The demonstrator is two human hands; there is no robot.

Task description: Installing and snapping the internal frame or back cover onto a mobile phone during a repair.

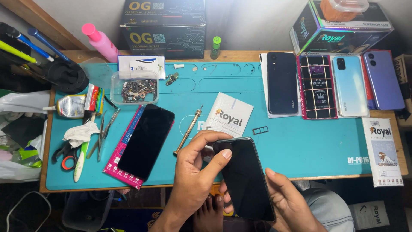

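Note:
A black smartphone with a dark screen is held face up over the near edge of the teal work mat. My left hand grips its top left corner, thumb pressing on the glass. My right hand supports the phone from below at its right side. A small brass screwdriver lies on the mat just beyond my left hand. A second black phone screen rests on a pink package to the left. A tiny black SIM tray lies by a white sachet.
Several phones and back covers line the mat's far right. A clear box of small parts, tweezers, scissors, a glue tube, a pink bottle and cardboard boxes crowd the left and back.

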